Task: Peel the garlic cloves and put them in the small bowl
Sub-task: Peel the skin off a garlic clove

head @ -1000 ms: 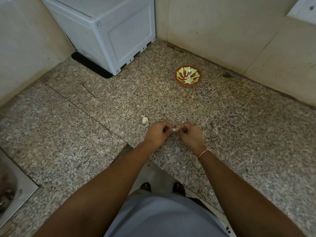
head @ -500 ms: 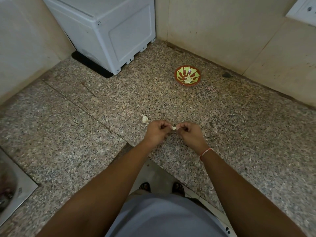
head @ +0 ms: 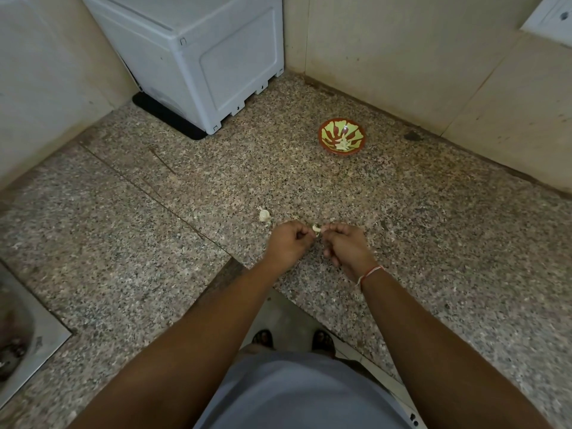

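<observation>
**Both hands on one garlic clove above the counter**

The person stands at a speckled granite counter point(head: 402, 212) and holds both hands close together over it. The left hand point(head: 288, 243) has its fingers curled in, and the right hand point(head: 346, 246) is curled in the same way. Between them is a small pale garlic clove point(head: 316, 228) — the fingertips of both hands pinch it, one hand on each side. How much skin is on the clove is too small to tell.

A second piece of garlic point(head: 264, 215) lies on the counter just beside the left hand, on its far left side, and does not touch it. It is whitish and looks papery.

The small bowl point(head: 325, 140) stands further back on the counter, near the corner of the walls and well apart from the hands. It is brown-red outside and has a green and red pattern inside. In its bottom lie some pale pieces point(head: 342, 145), most likely peeled cloves.

A thin red and white thread point(head: 370, 273) goes around the right wrist. At the back left stands a white appliance point(head: 216, 57) on a black mat point(head: 167, 119). At the left edge a part of a steel sink point(head: 18, 342) shows.
</observation>
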